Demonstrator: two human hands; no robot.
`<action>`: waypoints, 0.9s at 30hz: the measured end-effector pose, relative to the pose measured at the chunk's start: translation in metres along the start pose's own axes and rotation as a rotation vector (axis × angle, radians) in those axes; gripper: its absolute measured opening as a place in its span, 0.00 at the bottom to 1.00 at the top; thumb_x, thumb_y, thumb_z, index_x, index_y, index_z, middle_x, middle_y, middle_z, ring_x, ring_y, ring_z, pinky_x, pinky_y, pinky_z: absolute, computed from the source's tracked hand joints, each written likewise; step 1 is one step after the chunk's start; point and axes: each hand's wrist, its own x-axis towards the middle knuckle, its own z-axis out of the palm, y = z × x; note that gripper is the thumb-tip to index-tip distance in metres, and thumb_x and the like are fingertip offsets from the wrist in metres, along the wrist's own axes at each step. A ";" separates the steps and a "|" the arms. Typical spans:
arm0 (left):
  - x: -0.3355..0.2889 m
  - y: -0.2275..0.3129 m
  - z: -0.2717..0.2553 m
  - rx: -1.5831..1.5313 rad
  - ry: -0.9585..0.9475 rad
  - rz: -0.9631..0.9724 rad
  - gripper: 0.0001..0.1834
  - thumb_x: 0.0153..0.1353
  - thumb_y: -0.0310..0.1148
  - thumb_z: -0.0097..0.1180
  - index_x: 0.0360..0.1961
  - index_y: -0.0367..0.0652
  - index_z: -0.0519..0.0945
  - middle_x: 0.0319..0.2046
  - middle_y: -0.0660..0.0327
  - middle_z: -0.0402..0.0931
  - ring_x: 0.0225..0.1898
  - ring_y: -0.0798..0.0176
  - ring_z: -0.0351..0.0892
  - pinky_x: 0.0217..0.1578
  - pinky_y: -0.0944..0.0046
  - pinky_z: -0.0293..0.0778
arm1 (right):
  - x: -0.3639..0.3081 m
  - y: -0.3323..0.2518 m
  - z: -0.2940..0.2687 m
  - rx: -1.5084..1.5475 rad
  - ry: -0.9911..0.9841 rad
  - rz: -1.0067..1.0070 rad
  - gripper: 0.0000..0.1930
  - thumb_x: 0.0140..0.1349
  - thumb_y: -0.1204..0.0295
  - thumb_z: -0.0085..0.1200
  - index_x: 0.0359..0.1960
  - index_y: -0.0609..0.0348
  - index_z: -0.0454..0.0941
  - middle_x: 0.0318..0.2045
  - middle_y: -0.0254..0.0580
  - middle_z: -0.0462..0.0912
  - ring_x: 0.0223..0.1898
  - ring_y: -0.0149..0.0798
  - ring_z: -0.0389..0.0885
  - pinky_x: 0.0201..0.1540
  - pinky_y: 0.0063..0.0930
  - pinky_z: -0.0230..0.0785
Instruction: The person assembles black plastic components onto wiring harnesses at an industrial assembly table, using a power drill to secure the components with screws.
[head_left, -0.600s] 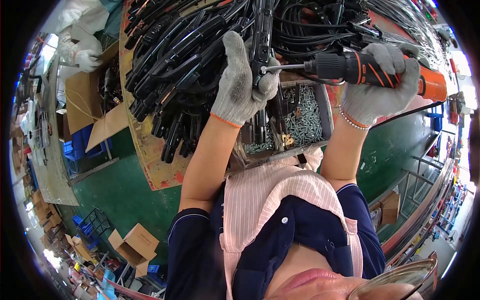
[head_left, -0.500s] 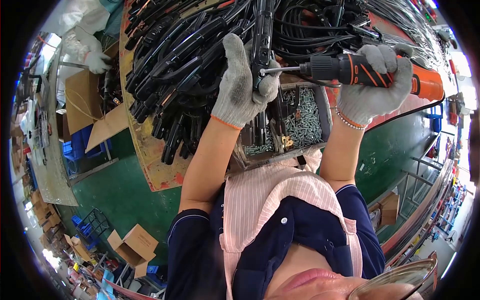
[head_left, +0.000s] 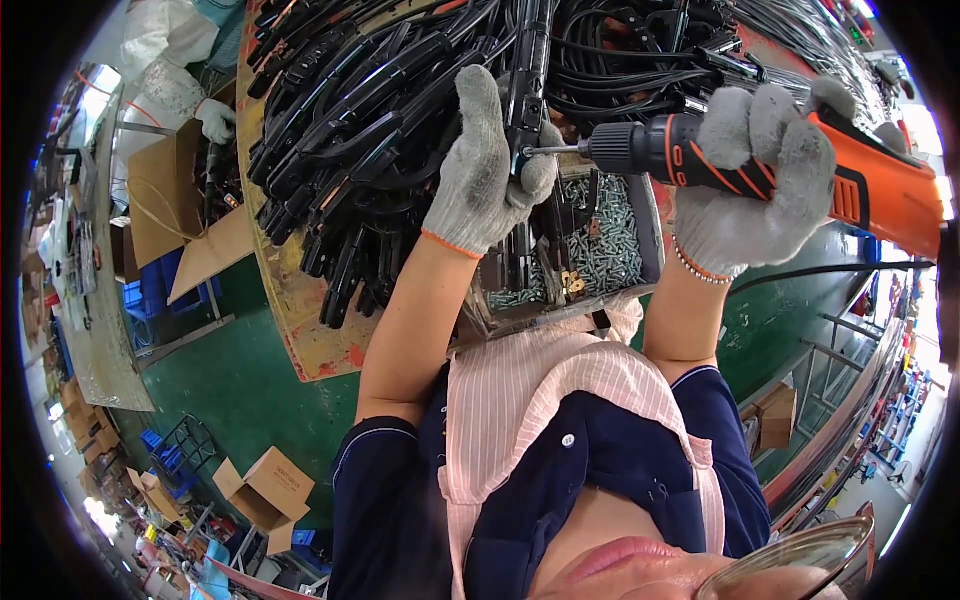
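My left hand (head_left: 480, 165), in a grey knit glove, grips the lower end of a long black plastic handle-like part (head_left: 527, 90), its thumb pointing up and away from it. My gloved right hand (head_left: 765, 175) is wrapped round an orange and black electric screwdriver (head_left: 655, 148), held almost level. Its bit points left and meets the side of the black part near my left fingertips; any screw there is too small to make out. Just below my hands, a tray (head_left: 655, 235) holds many small silvery screws (head_left: 607, 235) and a few brass-coloured pieces (head_left: 571, 286).
Similar black parts with cables (head_left: 370, 130) are heaped on the worn table (head_left: 285, 310), left and beyond my hands. Thin cables (head_left: 800, 40) lie at the far right. The screwdriver's black cord (head_left: 830, 272) trails right. At far left, another person's gloved hand (head_left: 215, 120) is near a cardboard box (head_left: 165, 190).
The screwdriver's rear end has swung toward me and to the right, and my right hand has shifted its hold. My left hand and the black part have barely moved.
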 end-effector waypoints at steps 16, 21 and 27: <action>0.003 -0.005 0.002 -0.045 0.025 -0.053 0.44 0.52 0.77 0.42 0.26 0.38 0.71 0.17 0.64 0.66 0.11 0.73 0.62 0.12 0.75 0.60 | 0.012 0.013 0.011 -0.343 -0.118 0.003 0.07 0.64 0.78 0.48 0.39 0.72 0.74 0.23 0.44 0.69 0.23 0.40 0.71 0.29 0.31 0.69; 0.003 -0.004 0.001 -0.021 -0.011 0.034 0.45 0.52 0.78 0.41 0.28 0.37 0.71 0.18 0.63 0.67 0.12 0.73 0.64 0.13 0.77 0.61 | -0.008 0.008 0.018 -0.457 -0.002 0.168 0.45 0.65 0.34 0.28 0.50 0.72 0.72 0.35 0.63 0.80 0.32 0.43 0.84 0.30 0.33 0.82; 0.000 0.000 -0.001 0.192 0.032 0.018 0.46 0.55 0.79 0.35 0.29 0.38 0.73 0.09 0.68 0.60 0.08 0.75 0.56 0.08 0.76 0.51 | -0.018 -0.029 0.011 -0.068 0.480 0.388 0.22 0.68 0.54 0.41 0.48 0.61 0.73 0.28 0.43 0.75 0.26 0.34 0.76 0.27 0.24 0.74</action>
